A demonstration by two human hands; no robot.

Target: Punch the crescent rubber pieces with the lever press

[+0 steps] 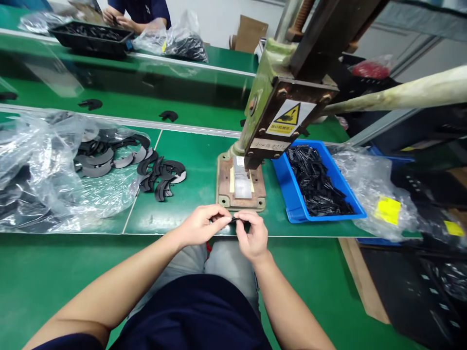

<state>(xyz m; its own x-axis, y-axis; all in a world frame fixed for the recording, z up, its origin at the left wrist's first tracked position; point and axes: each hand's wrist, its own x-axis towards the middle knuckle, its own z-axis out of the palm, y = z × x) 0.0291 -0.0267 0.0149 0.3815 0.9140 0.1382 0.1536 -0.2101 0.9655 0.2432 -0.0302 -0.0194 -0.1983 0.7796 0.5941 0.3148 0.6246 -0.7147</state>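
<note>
My left hand (206, 224) and my right hand (251, 234) meet at the front edge of the green table, just before the press base (223, 187). Between their fingertips is a small black part (233, 220), mostly covered by the fingers, and both hands pinch it. A metal fixture (242, 187) sits on the base, below the ram of the green hand press (266, 73). Curved black parts (162, 175) lie in a loose pile left of the press. Right of it, a blue bin (292, 214) holds many small black pieces (317, 184).
Clear plastic bags (54, 170) with curved parts cover the left of the table. A press lever (401, 95) reaches out to the right. Behind, a green belt (124, 104) carries several black parts. Across it, a person's hands (118, 20) are near a black tray (91, 46).
</note>
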